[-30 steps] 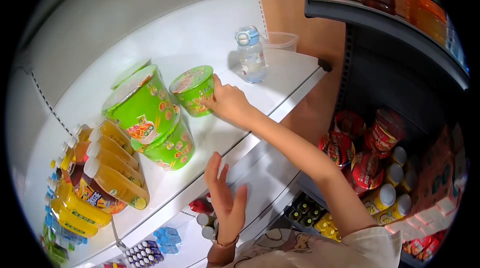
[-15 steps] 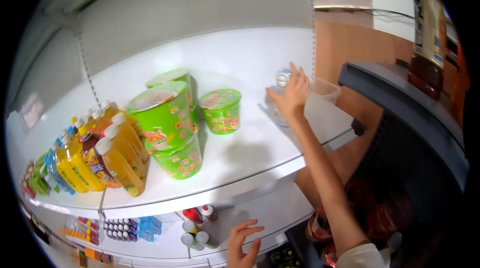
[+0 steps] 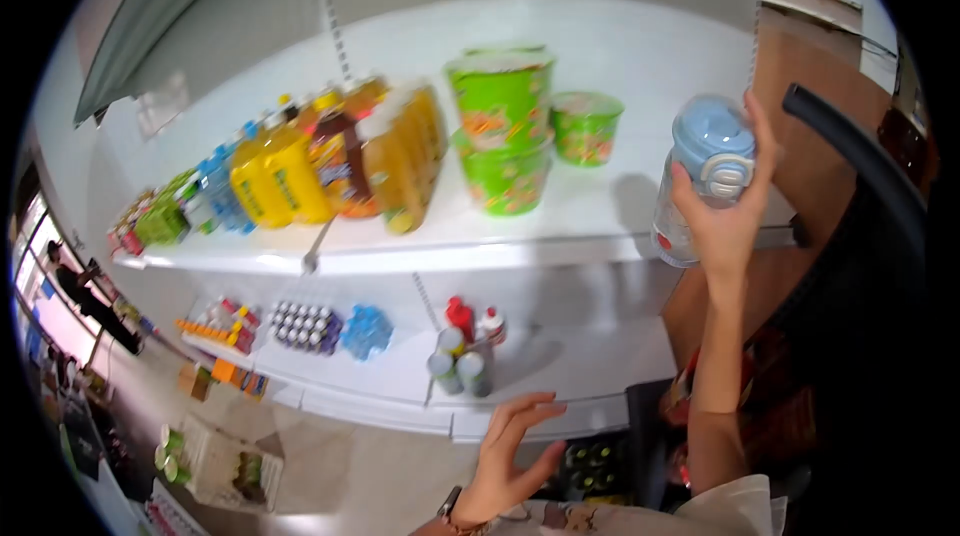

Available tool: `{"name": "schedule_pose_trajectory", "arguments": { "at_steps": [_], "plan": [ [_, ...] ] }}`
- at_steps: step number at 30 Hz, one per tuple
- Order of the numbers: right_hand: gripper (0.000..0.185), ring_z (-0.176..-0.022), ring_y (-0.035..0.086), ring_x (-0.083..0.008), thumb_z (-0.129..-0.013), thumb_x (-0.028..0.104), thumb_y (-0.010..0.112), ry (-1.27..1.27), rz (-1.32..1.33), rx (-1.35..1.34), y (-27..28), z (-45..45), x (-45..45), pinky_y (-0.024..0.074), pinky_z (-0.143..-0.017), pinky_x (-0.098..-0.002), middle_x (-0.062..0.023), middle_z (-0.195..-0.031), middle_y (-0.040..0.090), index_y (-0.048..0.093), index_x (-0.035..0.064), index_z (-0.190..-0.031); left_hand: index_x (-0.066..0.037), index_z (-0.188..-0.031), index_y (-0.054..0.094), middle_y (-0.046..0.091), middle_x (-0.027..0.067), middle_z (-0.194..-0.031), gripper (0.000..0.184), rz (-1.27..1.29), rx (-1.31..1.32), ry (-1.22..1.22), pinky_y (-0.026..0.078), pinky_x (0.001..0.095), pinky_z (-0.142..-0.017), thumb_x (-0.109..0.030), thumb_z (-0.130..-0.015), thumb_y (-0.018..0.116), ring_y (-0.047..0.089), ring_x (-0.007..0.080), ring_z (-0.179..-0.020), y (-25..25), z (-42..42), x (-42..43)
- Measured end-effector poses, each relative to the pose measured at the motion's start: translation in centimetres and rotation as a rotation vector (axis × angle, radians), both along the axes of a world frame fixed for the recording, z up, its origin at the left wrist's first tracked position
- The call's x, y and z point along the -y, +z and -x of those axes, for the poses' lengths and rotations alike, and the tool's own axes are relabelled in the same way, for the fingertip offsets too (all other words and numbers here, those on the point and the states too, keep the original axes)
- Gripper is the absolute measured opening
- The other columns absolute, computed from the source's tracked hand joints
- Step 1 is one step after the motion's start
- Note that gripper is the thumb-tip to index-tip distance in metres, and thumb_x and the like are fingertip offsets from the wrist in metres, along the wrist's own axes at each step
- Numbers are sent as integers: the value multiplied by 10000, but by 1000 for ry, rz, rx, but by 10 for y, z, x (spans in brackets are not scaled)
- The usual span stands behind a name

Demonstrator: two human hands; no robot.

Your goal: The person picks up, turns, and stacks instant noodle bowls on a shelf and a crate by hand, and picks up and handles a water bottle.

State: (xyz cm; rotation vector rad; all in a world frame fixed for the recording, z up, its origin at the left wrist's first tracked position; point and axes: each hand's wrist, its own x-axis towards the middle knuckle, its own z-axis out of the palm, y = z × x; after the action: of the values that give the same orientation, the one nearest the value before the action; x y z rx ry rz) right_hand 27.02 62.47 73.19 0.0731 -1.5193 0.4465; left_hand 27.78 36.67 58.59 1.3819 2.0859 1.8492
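My right hand [image 3: 735, 221] is closed around a clear water bottle [image 3: 677, 216] with a light blue flip lid and a pale latch. The bottle is in front of the upper shelf's right end and tilts slightly. Lower down, my left hand [image 3: 515, 456] is held in the air with fingers apart and nothing in it. Green instant noodle tubs [image 3: 500, 101] are stacked on the upper shelf, left of the bottle, and a single noodle tub [image 3: 588, 128] stands beside them.
Drink bottles [image 3: 280, 181] fill the left of the upper shelf [image 3: 580, 241]. Cans [image 3: 460, 371], a red bottle [image 3: 459, 316] and packs of small bottles [image 3: 305, 326] sit on the lower shelf. A dark rack [image 3: 870, 166] stands at the right. A distant person [image 3: 90, 301] is at far left.
My right hand has closed on the water bottle and brought it up toward me off the shelf. My view has turned, so the shelf goods appear further right. My left hand stays open.
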Motion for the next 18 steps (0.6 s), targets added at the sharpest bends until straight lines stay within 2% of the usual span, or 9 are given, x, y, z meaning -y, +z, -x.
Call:
{"name": "schedule_pose_trajectory", "arguments": {
  "at_steps": [2,5,6,7,10,11,12,16,18],
  "plan": [
    [713,-955,554,-204,-615,31,696,29,-125,-18,12,-7,46,454,-834,-307,-98,-1112,526,407,69,-1266,-15,-1100,535,486,169,-1197,470,9,-113,65,352,374,-948,-25,-646,655,471,313,-1108,8,-7,21],
    [759,-1096,453,-204,-604,-3,684,-36,-213,50,21,-11,73,396,-924,-308,-106,-1261,401,360,46,-1289,-22,-1127,522,436,192,-1268,512,-27,-142,16,325,403,-974,-67,-641,675,411,330,-1184,-9,-10,28],
    [701,-1097,466,-257,-655,122,646,-42,-211,6,20,-10,80,390,-931,-354,-146,-1271,406,355,50,-1290,-41,-1227,446,392,186,-1316,580,7,-88,-16,320,406,-979,-90,-694,667,384,316,-1215,-38,-6,16],
    [667,-1098,479,-310,-707,246,607,-49,-224,-39,20,-9,86,384,-938,-399,-186,-1281,411,350,53,-1291,-56,-1288,373,366,174,-1340,633,117,55,-73,314,406,-988,-114,-727,660,361,306,-1234,-80,-8,2],
    [730,-1128,452,-319,-694,257,644,44,-198,-14,12,-30,91,371,-956,-407,-174,-1335,338,316,64,-1317,-89,-1387,207,299,139,-1391,745,131,555,-335,296,414,-1009,-171,-786,640,309,285,-1268,-162,-26,-33],
    [756,-1114,451,-257,-649,149,675,142,-182,-6,8,-37,93,381,-940,-352,-139,-1297,361,321,48,-1309,-98,-1406,160,278,128,-1405,775,105,745,-438,290,418,-1015,-187,-800,634,294,280,-1276,-171,-30,-36],
    [794,-1100,449,-196,-604,42,705,242,-164,3,4,-45,96,392,-923,-297,-104,-1260,385,325,33,-1301,-100,-1410,144,266,132,-1408,784,32,664,-405,281,427,-1020,-186,-802,631,287,282,-1280,-156,-32,-33],
    [788,-1095,486,-224,-619,87,736,322,-20,181,-17,-81,123,417,-896,-338,-119,-1180,510,335,101,-1297,-51,-1401,69,188,179,-1428,898,-386,266,-222,278,457,-1014,-181,-754,677,249,317,-1301,-66,-24,5],
    [774,-1126,454,-242,-609,134,764,525,49,261,-34,-98,154,386,-917,-360,-143,-1243,453,389,104,-1285,-62,-1403,39,151,217,-1430,934,-482,13,-187,284,468,-999,-179,-735,680,228,357,-1303,-27,-23,34]
  ]
}}
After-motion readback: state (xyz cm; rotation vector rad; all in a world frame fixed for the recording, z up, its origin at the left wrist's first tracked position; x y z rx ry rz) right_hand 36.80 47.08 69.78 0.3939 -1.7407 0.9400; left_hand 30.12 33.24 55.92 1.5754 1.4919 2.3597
